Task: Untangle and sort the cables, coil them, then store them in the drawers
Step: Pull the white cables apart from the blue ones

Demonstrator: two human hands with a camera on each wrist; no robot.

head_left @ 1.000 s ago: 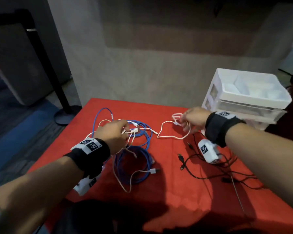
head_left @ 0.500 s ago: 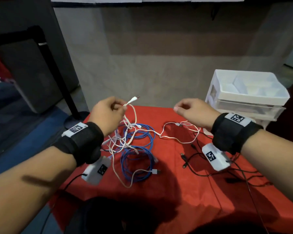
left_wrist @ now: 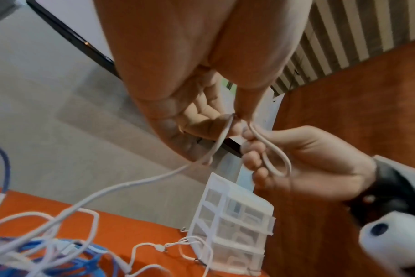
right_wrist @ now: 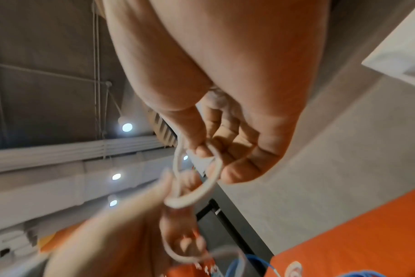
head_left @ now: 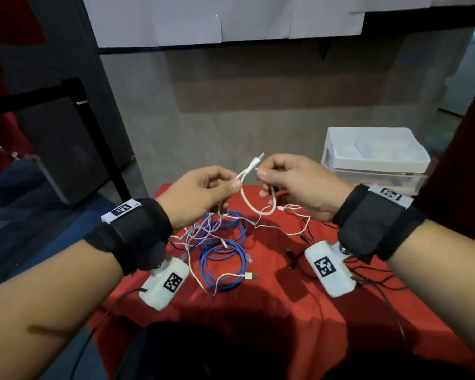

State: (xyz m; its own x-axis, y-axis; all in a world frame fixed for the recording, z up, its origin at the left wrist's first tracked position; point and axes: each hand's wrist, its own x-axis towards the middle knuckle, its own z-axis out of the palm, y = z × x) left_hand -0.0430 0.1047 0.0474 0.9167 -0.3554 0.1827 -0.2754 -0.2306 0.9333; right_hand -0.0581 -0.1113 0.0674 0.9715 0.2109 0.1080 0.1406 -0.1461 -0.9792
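Your left hand [head_left: 200,193] and right hand [head_left: 299,185] are both pinching the white cable [head_left: 247,198], looping between each grip. Only the left wrist view is showing the drawers' [left_wrist: 232,228] fronts.

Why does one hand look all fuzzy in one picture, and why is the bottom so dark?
Right wrist view: the left hand sits very close to the lens, so it blurs, while the white cable loop looks clearer. Head view: a big dark shadow covers the near edge of the red tablecloth.

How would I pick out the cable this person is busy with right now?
Start at the red table, then look above its far edge, where the left hand and right hand meet. Both pinch a thick white cable bent into a loop; unlike the blue cable lying below, it is lifted.
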